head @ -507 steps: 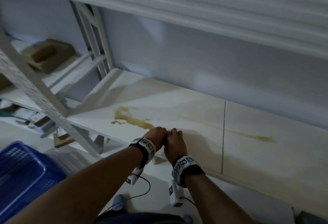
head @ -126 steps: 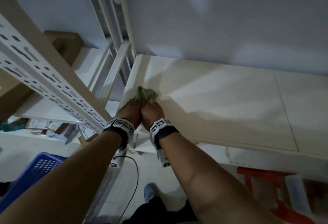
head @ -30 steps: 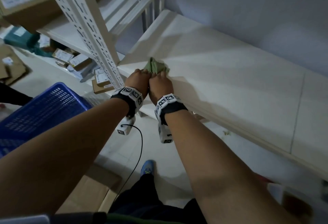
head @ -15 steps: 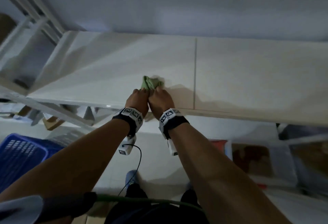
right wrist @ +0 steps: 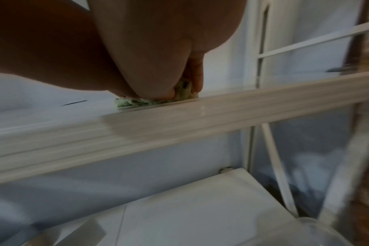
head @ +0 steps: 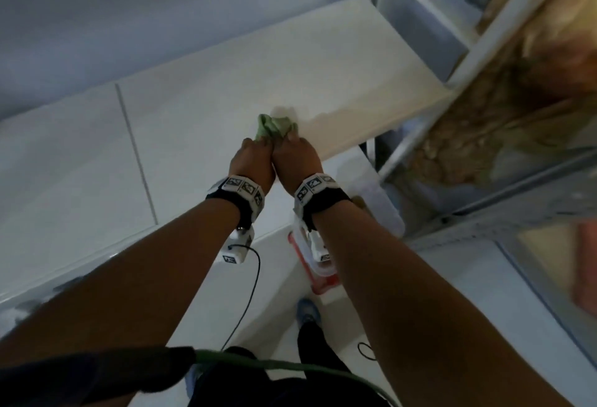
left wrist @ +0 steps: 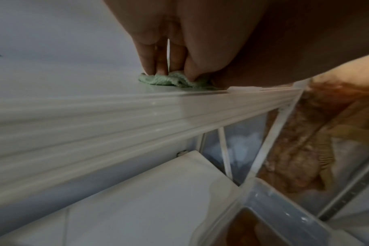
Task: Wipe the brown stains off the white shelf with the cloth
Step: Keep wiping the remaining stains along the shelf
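A bunched green cloth (head: 275, 124) lies on the white shelf (head: 200, 116), right of the panel seam and near the front edge. Both hands sit side by side on it. My left hand (head: 253, 156) pinches the cloth (left wrist: 173, 81) between thumb and fingers and presses it down. My right hand (head: 295, 156) grips the cloth (right wrist: 137, 101) the same way, thumb against fingertips. No brown stain shows on the shelf surface in any view.
A white upright post (head: 416, 129) and cross braces stand at the shelf's right end, with a brown fuzzy mass (head: 504, 90) behind them. A lower white shelf (left wrist: 137, 208) and clear plastic containers (head: 378, 203) lie below. A cable (head: 248, 293) hangs from my left wrist.
Both hands have slid the cloth to the right along the shelf, from left of the panel seam to right of it. The earlier brown stains are no longer visible.
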